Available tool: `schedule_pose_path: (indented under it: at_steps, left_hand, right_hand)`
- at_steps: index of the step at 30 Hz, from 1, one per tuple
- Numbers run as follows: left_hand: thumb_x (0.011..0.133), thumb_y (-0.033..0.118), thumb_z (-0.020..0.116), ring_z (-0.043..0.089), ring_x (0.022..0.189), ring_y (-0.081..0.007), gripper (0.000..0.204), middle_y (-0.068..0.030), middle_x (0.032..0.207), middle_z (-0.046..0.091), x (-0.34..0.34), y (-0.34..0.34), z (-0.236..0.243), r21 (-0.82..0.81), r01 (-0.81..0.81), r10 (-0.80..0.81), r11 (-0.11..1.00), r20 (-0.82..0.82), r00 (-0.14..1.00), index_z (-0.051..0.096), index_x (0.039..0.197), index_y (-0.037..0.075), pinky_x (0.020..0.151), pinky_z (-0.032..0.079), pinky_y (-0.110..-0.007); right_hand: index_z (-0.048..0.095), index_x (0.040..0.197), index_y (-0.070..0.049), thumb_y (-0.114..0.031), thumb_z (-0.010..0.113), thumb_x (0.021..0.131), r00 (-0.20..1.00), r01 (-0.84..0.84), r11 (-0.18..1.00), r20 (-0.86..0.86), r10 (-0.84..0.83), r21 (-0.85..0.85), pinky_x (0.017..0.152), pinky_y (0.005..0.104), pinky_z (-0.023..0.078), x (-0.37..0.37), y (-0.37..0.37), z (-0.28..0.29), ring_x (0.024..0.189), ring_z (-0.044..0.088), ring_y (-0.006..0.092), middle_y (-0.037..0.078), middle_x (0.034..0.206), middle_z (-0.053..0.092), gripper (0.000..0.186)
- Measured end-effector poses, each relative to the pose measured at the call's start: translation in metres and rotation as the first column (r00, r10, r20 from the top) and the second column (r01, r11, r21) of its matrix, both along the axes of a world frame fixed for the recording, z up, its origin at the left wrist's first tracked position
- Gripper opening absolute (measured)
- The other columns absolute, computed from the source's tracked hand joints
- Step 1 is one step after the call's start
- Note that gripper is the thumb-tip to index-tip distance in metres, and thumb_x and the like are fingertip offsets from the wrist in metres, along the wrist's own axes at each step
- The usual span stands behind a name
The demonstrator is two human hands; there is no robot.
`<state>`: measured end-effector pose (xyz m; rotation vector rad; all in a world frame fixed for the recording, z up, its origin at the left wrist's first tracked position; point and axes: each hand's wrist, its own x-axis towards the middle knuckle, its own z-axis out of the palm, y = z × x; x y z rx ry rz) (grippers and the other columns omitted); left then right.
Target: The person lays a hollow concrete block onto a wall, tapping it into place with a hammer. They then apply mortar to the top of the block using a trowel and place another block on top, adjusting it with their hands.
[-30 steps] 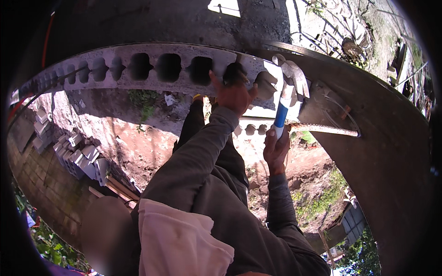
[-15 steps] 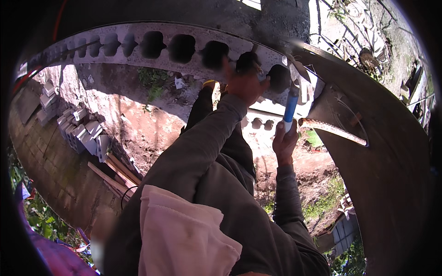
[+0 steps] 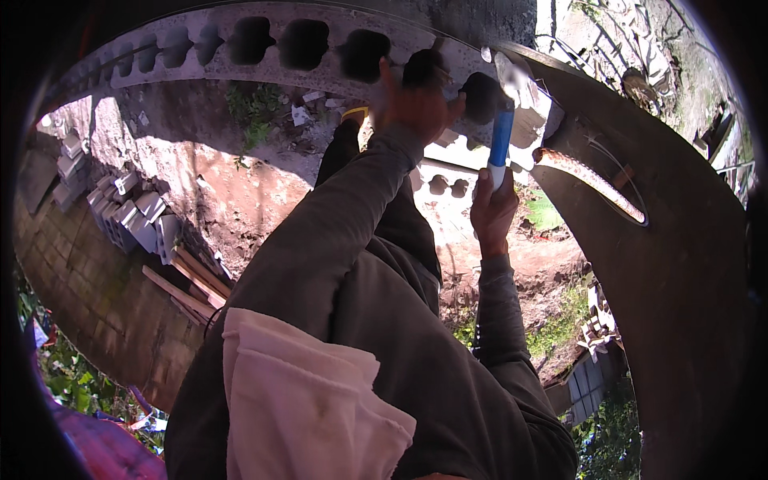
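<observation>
My left hand [image 3: 416, 110] lies on the row of hollow concrete blocks [image 3: 172, 50], with its fingers spread. The index finger stretches along the block face between two dark cavities, and the thumb points right. In my right hand [image 3: 494, 214] is a hammer [image 3: 502, 138] with a blue and white handle, gripped near the lower, white end. Its pale head is beside the last cavity at the row's right end; glare blurs its shape, so contact with the block cannot be told.
A dark curved surface [image 3: 664, 280] runs down the right side, with a thick twisted rope [image 3: 592, 184] against it. Loose blocks [image 3: 132, 204] and wooden planks [image 3: 188, 276] are at left. A pale cloth [image 3: 308, 392] hangs in front of me. Rubble and weeds cover the ground.
The whole scene has shifted upward in the picture. My left hand keeps its place on the blocks. The hammer stays by the same end cavity, its head now seen narrower.
</observation>
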<state>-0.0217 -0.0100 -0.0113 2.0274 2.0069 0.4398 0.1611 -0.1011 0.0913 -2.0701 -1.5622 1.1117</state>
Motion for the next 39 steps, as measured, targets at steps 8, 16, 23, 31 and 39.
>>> schedule_pose_path:
  at_steps: [8, 16, 23, 31, 39]
  left_hand:
    - [0.091, 0.06, 0.056, 0.072, 0.078, -0.0291, 0.064, -0.0145, 0.076, 0.072, 0.001, -0.002, -0.003, -0.108, 0.02, -0.028, 0.994, -0.074, 0.997, 0.073, 0.102, 0.0, 0.115, 0.003, -0.076]
    - [0.096, 0.06, 0.05, 0.073, 0.076, -0.0271, 0.063, -0.0109, 0.062, 0.07, 0.001, -0.001, 0.007, -0.269, 0.035, -0.048, 0.962, -0.043, 0.998, 0.071, 0.111, 0.003, 0.115, 0.002, -0.074]
    - [0.1, 0.064, 0.041, 0.074, 0.077, -0.0285, 0.071, -0.0134, 0.069, 0.072, 0.003, -0.002, 0.003, -0.301, 0.071, -0.092, 0.951, -0.057, 0.994, 0.074, 0.096, 0.001, 0.113, 0.007, -0.077]
    - [0.096, 0.06, 0.052, 0.072, 0.07, -0.0316, 0.06, -0.0119, 0.069, 0.072, 0.001, -0.005, -0.003, -0.151, 0.052, -0.054, 0.987, -0.011, 0.998, 0.077, 0.085, 0.007, 0.111, 0.01, -0.079]
    - [0.095, 0.065, 0.047, 0.061, 0.12, -0.0356, 0.064, -0.0207, 0.111, 0.072, 0.002, 0.001, 0.001, -0.38, 0.062, -0.062, 0.923, 0.013, 0.998, 0.076, 0.108, 0.009, 0.114, 0.008, -0.074]
  right_hand:
    - [0.056, 0.099, -0.004, -0.039, 0.063, 0.1, 0.986, -0.021, 0.992, 0.159, 0.041, -0.128, 0.063, 0.0527, 0.052, 0.0, 0.005, -0.031, 0.074, 0.068, 0.0486, 0.026, 0.076, 0.068, 0.035]
    - [0.057, 0.098, -0.004, -0.043, 0.06, 0.101, 0.994, 0.072, 0.996, 0.08, -0.068, -0.045, 0.06, 0.0497, 0.05, -0.01, -0.015, -0.016, 0.065, 0.066, 0.0451, 0.022, 0.069, 0.065, 0.04]
    - [0.06, 0.118, 0.005, -0.042, 0.057, 0.103, 0.969, 0.194, 0.978, 0.142, -0.203, 0.077, 0.073, 0.042, 0.053, 0.009, -0.063, -0.048, 0.073, 0.067, 0.0317, 0.022, 0.084, 0.069, 0.049]
    - [0.059, 0.115, 0.003, -0.047, 0.055, 0.103, 0.926, 0.315, 0.949, 0.219, -0.309, 0.006, 0.07, 0.0442, 0.054, -0.023, -0.052, -0.006, 0.077, 0.069, 0.0397, 0.026, 0.087, 0.069, 0.052]
    - [0.058, 0.116, 0.008, -0.051, 0.055, 0.102, 0.924, 0.217, 0.975, 0.31, -0.224, 0.057, 0.066, 0.046, 0.054, -0.01, -0.06, -0.035, 0.073, 0.069, 0.0433, 0.027, 0.079, 0.067, 0.061]
